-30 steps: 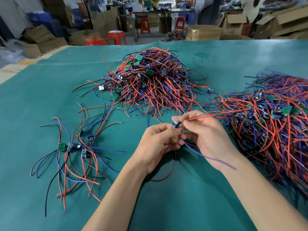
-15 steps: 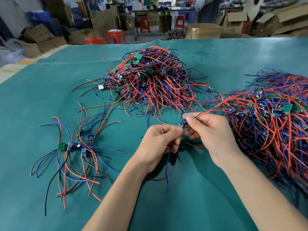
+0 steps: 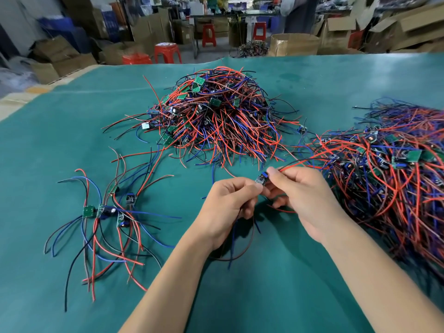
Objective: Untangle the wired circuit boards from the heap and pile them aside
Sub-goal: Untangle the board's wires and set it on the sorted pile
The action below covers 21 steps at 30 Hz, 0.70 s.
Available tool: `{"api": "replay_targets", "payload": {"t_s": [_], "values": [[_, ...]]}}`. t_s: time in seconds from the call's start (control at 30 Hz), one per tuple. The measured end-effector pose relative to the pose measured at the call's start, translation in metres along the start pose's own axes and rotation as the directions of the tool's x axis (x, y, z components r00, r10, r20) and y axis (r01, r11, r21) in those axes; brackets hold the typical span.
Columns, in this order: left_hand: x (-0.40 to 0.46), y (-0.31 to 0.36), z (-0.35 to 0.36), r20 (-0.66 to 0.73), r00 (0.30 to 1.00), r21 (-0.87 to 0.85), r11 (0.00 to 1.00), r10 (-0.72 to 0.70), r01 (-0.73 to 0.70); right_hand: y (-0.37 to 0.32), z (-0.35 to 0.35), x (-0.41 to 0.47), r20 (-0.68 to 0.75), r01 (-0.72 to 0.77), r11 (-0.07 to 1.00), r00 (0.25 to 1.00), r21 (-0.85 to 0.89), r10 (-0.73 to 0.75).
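Plainly, little has been done: only about 5 small green circuit boards with red, blue and black wires (image 3: 105,212) are laid aside at the lower left of the frame. At centre, 1 small wired board (image 3: 262,179) is pinched between the left hand (image 3: 228,205) and the right hand (image 3: 305,198), its red wire running into the tangled heap (image 3: 389,179) at right. A second large mound (image 3: 216,118) at upper centre is left unsorted.
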State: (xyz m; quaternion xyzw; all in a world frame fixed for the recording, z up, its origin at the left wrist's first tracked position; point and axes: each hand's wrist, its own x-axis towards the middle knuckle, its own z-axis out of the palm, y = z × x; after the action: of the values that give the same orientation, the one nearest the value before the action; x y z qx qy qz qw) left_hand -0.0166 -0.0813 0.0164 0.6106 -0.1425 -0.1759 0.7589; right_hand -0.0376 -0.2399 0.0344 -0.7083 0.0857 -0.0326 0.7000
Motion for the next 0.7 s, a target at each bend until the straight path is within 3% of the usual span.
{"api": "replay_targets", "payload": {"t_s": [0.2, 0.37, 0.57, 0.7], "values": [[0.000, 0.001, -0.001, 0.061, 0.998, 0.042, 0.999, -0.001, -0.002, 0.001, -0.016, 0.007, -0.095, 0.129, 0.961, 0.983, -0.246, -0.156], [0.001, 0.000, -0.002, 0.088, 0.996, 0.047, 0.999, -0.004, -0.001, 0.002, -0.032, 0.016, -0.255, 0.218, 0.888, 0.906, -0.405, -0.338], [0.000, 0.000, -0.002, 0.107, 0.994, 0.085, 0.996, -0.006, -0.003, 0.008, -0.050, 0.027, -0.557, 0.235, 0.951, 0.772, -0.199, -0.307], [0.001, 0.002, -0.004, 0.051, 0.999, 0.026, 1.000, 0.004, -0.006, 0.011, -0.052, 0.027, -0.729, 0.219, 0.947, 0.605, -0.236, -0.321]]}}
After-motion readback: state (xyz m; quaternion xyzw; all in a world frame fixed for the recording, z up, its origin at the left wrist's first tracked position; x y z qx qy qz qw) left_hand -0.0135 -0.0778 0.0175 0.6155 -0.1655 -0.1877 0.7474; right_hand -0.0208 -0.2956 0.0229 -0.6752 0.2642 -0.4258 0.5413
